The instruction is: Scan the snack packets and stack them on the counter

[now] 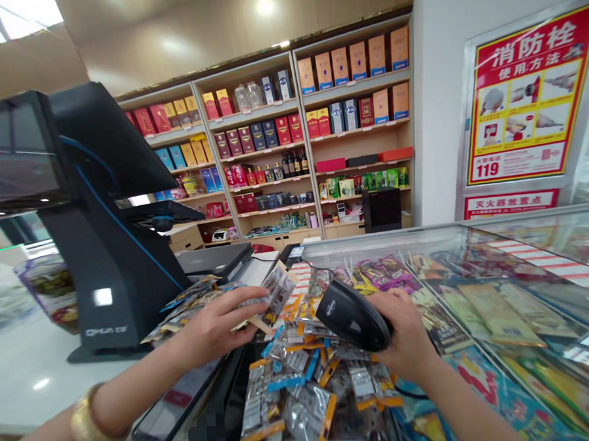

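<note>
At the far left I have the white surface (31, 382), with a bag (51, 289) just behind the dark till (114, 263). A loose stack of packets (197, 291) lies beside the till's foot, partly hidden by my left arm.

The left hand (221, 320) comes next. Its fingers are nearly closed, thumb below, pinching one packet (279, 288) by its near side and tipping it up; the far part stands free of my grip. That packet is in the air, between the stack and the scanner (353, 316).

Below and to the right spreads a heap (303, 384) of more clear packets with orange and blue edges, touched by neither hand as far as I can tell.

I judge the step in hand to be reading a packet's code. The scanner's nose points left, near the packet but apart from it. The next move seems to call for squaring the code to the nose and keeping the packet flat; I can't tell whether the beam is on.

The right hand (406, 330) is wrapped around the scanner's grip; my trigger finger is out of sight. Further right, the glass case (512, 232) shows flat packs inside.
</note>
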